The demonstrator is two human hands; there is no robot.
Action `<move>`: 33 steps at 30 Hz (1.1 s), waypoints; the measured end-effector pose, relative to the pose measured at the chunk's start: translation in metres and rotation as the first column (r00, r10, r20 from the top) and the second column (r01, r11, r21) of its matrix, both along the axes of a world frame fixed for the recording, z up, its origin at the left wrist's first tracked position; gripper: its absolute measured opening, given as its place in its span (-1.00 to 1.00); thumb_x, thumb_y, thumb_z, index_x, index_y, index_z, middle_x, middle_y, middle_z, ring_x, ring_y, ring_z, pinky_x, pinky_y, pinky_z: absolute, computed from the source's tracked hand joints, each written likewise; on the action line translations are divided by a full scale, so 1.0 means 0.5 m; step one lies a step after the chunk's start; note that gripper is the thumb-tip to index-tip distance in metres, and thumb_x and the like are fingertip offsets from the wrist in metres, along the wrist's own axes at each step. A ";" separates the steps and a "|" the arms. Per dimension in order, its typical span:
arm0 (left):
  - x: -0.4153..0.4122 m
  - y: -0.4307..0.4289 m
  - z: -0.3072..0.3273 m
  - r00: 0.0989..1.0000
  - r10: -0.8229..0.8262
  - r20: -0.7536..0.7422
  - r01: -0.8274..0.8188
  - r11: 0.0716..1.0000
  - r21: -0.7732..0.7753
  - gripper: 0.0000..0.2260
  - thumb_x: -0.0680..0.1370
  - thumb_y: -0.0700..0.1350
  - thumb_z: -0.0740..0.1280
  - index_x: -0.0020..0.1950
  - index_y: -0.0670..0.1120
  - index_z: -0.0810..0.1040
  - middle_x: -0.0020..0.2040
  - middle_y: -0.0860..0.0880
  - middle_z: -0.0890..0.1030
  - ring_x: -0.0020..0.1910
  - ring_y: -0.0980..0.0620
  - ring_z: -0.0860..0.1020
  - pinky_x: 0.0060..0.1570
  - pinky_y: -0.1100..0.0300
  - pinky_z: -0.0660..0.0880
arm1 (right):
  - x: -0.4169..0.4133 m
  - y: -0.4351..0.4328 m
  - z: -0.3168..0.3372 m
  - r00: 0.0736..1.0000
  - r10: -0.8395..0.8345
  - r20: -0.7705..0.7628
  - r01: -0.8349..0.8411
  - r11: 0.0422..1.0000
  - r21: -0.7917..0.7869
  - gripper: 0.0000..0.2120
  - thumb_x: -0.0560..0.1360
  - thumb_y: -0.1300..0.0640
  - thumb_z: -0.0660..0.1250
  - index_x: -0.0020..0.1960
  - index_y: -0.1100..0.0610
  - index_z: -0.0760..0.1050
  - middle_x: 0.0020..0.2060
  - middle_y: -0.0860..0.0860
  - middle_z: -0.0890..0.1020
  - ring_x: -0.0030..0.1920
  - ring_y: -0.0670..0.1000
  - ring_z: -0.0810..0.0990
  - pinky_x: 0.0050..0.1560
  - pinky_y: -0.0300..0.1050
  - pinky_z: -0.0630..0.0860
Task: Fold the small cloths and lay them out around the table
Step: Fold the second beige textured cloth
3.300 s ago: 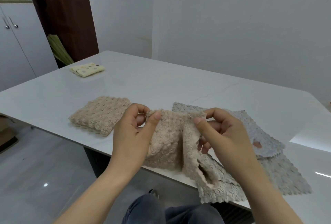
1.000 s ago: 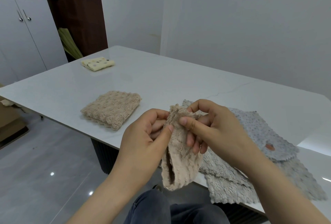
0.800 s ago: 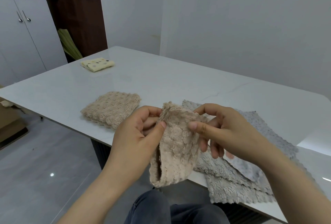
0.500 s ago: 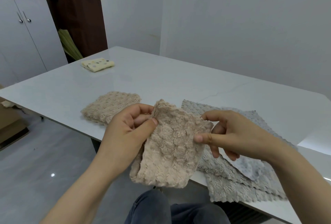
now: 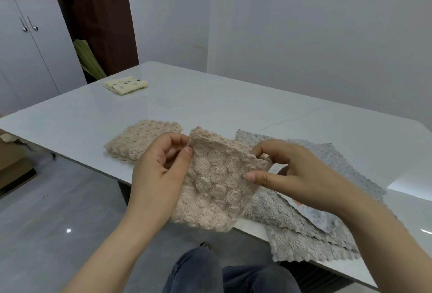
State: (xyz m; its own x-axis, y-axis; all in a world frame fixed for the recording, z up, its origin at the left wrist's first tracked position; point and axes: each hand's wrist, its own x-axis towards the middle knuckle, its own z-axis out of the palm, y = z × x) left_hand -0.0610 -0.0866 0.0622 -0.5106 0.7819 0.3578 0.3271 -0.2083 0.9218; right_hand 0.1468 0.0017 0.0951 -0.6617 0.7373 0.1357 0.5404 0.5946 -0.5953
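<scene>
Got the beige cloth (image 5: 215, 187) stretched out between my hands, held up over the near edge of the table (image 5: 210, 105).

My left hand (image 5: 161, 173) pinches its top left corner and my right hand (image 5: 297, 175) pinches the right edge. A second ago it hung bunched and narrow with my hands nearly touching — now they're apart and it's spread square. The folded tan cloth (image 5: 140, 140), grey cloths (image 5: 292, 227) and spotted yellow cloth (image 5: 126, 85) haven't budged.
</scene>
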 end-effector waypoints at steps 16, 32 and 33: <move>0.003 0.015 -0.014 0.946 0.163 -0.282 -0.144 0.986 0.086 -0.91 0.58 -0.21 0.26 -0.02 -0.02 0.49 -0.17 0.20 0.55 -0.33 0.03 0.50 -0.31 0.45 0.38 | -0.027 -0.008 -0.041 0.872 -0.195 -0.448 0.128 0.976 -0.177 -0.56 0.34 -0.29 0.40 -0.11 0.08 0.49 -0.32 0.22 0.58 -0.32 0.19 0.54 -0.28 0.16 0.51; -0.004 0.044 -0.029 0.998 0.025 -0.065 -0.023 0.999 0.044 -0.78 0.58 0.07 0.26 0.18 0.08 0.34 -0.01 0.04 0.57 -0.35 0.15 0.51 -0.35 0.36 0.44 | -0.104 -0.056 -0.117 0.667 -0.481 -0.569 0.154 0.837 -0.526 -0.71 0.43 -0.12 0.35 0.09 -0.03 0.57 -0.02 -0.11 0.71 0.02 -0.09 0.68 0.13 0.04 0.58; -0.006 0.042 -0.033 0.993 -0.011 -0.120 0.016 0.999 0.041 -0.78 0.57 0.10 0.24 0.18 0.12 0.34 0.04 0.11 0.54 -0.28 0.17 0.53 -0.29 0.38 0.46 | -0.104 -0.053 -0.118 0.669 -0.473 -0.573 0.158 0.844 -0.513 -0.71 0.43 -0.12 0.35 0.08 -0.02 0.57 -0.02 -0.10 0.71 0.02 -0.08 0.68 0.13 0.05 0.58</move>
